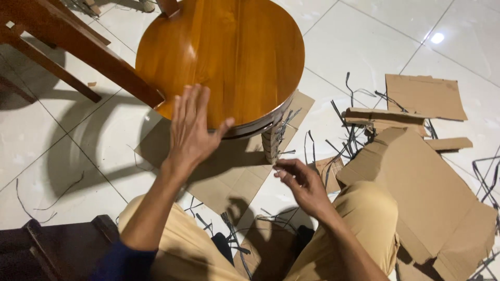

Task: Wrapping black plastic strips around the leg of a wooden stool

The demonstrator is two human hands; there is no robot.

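I am looking down past my knees in tan trousers (359, 224) and, nearest to me, my right hand (304, 184) is curling its fingers loosely, thumb and forefinger closing toward the lower end of the wrapped leg (272, 143) — whether they are actually pinching the wrapping or just touching it I cannot tell. Just above that, my left hand (190, 130) is lying spread, fingers together and thumb out, pressing flat on the edge of the round wooden seat (224, 57), which is lying tipped on a sheet of flat cardboard (234, 179) on the white tiled floor (62, 156). To handle this well, I am judging that the left palm should be bearing down firmly so the glossy seat is not sliding, while the right fingers are gripping the wrapping close to its loose edge — not the wood. Further off to the right, torn cardboard pieces (424, 96) and dark plastic straps (349, 138) are lying scattered; at the far left, another chair's legs (62, 36) are crossing the view.
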